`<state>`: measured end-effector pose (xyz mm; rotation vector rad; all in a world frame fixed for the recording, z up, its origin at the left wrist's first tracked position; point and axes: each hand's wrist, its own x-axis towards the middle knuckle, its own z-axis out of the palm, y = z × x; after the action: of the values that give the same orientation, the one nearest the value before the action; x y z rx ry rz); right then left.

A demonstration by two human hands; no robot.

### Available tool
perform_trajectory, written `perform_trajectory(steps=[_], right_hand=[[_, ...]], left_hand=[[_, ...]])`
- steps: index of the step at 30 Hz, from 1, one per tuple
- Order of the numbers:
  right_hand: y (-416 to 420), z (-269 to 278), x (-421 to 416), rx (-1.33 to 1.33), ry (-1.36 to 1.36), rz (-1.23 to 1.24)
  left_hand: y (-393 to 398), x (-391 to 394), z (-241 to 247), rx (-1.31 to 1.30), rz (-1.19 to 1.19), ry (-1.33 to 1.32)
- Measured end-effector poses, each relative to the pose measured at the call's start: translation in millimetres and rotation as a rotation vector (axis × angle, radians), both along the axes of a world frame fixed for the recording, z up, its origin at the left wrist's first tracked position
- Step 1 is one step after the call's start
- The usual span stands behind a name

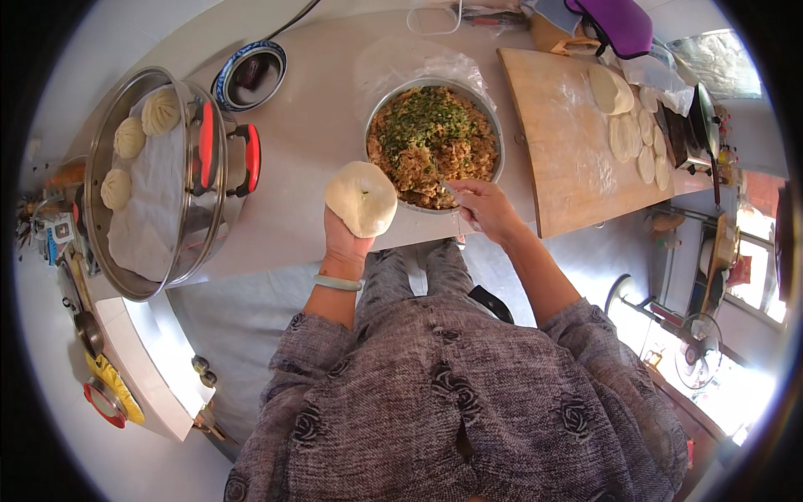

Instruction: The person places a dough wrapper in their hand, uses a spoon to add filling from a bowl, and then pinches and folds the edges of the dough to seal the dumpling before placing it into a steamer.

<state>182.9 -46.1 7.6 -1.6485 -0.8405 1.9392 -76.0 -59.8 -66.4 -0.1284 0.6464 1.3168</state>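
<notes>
On my left hand (344, 241) lies a round dough wrapper (361, 201), flat, with a small green fleck near its middle. My right hand (486, 207) grips the handle of a spoon-like utensil (446, 186), whose far end is hidden in the filling. That filling (433, 135), brown and crumbly with chopped greens heaped on top, fills a round metal bowl (500, 157) just beyond both hands. The wrapper is close to the bowl's near left rim.
At left stands a metal steamer pot (182, 263) with red handles; three pleated buns (160, 112) sit on its cloth liner (154, 182). Behind is a blue-rimmed bowl (251, 75). A wooden board (558, 138) at right carries several dough rounds (621, 138) and a larger dough piece (608, 91).
</notes>
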Motion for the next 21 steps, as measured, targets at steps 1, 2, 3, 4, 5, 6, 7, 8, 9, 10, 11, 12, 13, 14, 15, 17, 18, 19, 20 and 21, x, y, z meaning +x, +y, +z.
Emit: perform_trajectory(steps=[1,2,3,4,5,6,7,8,9,10,11,12,13,14,15,17,18,19,20,21], right_hand=[[-0.5,5.1,-0.4,0.017,-0.009,-0.004],[-1.8,11.5,-1.9,0.033,-0.018,-0.008],[-2.4,18.4,-3.3,0.051,-0.030,-0.011],[-2.9,25.6,-4.4,0.058,-0.027,-0.004],[-3.7,32.5,-5.6,0.065,-0.024,0.002],[-6.3,36.4,-7.1,0.069,-0.024,0.008],[-10.7,36.9,-10.1,0.146,-0.075,0.021],[-15.5,36.5,-15.3,0.223,-0.127,0.033],[-18.8,34.9,-20.9,0.301,-0.177,0.049],[-24.6,23.1,-26.3,0.423,-0.309,0.075],[-30.4,15.8,-29.9,0.566,-0.410,0.088],[-34.2,14.5,-37.0,0.707,-0.510,0.102],[-38.3,12.4,-42.6,0.849,-0.610,0.117],[-44.0,4.1,-45.6,0.966,-0.643,0.127],[-48.9,0.8,-47.5,0.969,-0.682,0.199],[-56.5,-3.0,-50.1,0.972,-0.757,0.344],[-57.6,-1.7,-50.2,0.968,-0.769,0.370],[-57.9,-1.0,-50.5,0.991,-0.730,0.344],[-58.1,-0.3,-51.1,1.014,-0.691,0.318],[-57.6,1.8,-51.8,1.038,-0.652,0.293]], left_hand=[[3.1,3.1,3.3,0.008,0.010,0.031],[6.3,6.3,5.8,0.010,0.005,0.016],[10.3,10.5,8.6,0.014,0.002,-0.001],[14.5,15.2,11.3,0.017,-0.002,-0.019],[19.3,21.7,13.8,0.020,-0.009,-0.008],[24.4,30.5,18.8,0.021,-0.016,0.000],[29.2,38.7,24.6,0.021,-0.026,0.009],[33.3,44.4,30.7,0.056,-0.055,-0.023],[37.9,49.4,34.6,0.096,-0.072,-0.012],[40.6,55.1,36.8,0.133,-0.092,-0.002],[43.0,59.9,37.7,0.169,-0.111,0.007],[44.4,62.8,35.4,0.149,-0.099,-0.012],[46.5,66.0,33.0,0.105,-0.083,-0.024],[48.6,69.0,30.6,0.061,-0.066,-0.035],[49.1,72.3,30.8,0.015,-0.052,-0.046],[44.9,73.9,31.7,0.002,-0.070,-0.042],[42.8,72.5,31.0,0.001,-0.069,-0.041],[40.8,70.4,30.4,0.000,-0.068,-0.039],[38.9,67.2,29.7,0.002,-0.079,-0.070],[37.4,62.8,28.4,0.021,-0.087,-0.119]])
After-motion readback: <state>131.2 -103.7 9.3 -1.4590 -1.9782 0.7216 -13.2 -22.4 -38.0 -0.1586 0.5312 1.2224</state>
